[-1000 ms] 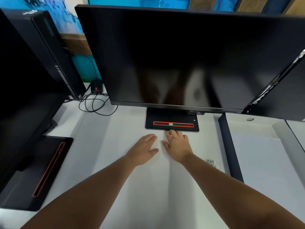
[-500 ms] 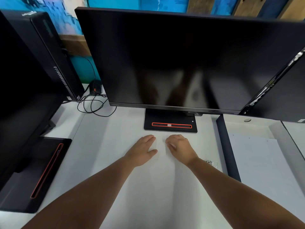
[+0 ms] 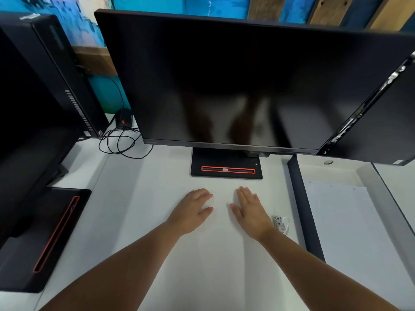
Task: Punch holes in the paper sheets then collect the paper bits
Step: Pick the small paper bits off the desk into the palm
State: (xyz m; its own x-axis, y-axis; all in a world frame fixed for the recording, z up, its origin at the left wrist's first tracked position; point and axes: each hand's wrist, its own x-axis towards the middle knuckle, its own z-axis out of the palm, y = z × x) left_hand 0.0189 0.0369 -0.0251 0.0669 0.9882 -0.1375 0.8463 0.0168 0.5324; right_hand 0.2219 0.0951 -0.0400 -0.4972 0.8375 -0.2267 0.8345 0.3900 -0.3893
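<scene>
White desk (image 3: 157, 221): both hands lay on it, near the monitor base (image 3: 226, 162).
Left hand (image 3: 193, 209): released, palm down, fingers straight, flat on the surface, holding nothing.
Right hand (image 3: 249, 209): likewise flat and released, just beside the left, with a gap between the thumbs.
Under the hands: possibly a white sheet on the white surface; edges were too faint to tell.
Paper sheet (image 3: 350, 232): lay flat on the right, past the dark divider (image 3: 301, 209), well apart from both hands. Small dots near its far edge looked like punched holes.
Clear item (image 3: 280, 223): small, see-through, just beside the right wrist; couldn't identify it.
Not in view: punch, paper bits.
Handling (my read): the sheet looked light and floppy, likely to slide on a smooth desk and crease if pinched hard. Bits would be near weightless and scatter easily.
Grip (best guess): raise a corner or the near edge with a fingertip, then pinch thumb over fingers. Sweep bits into a pile with the palm edge rather than picking singly.
</scene>
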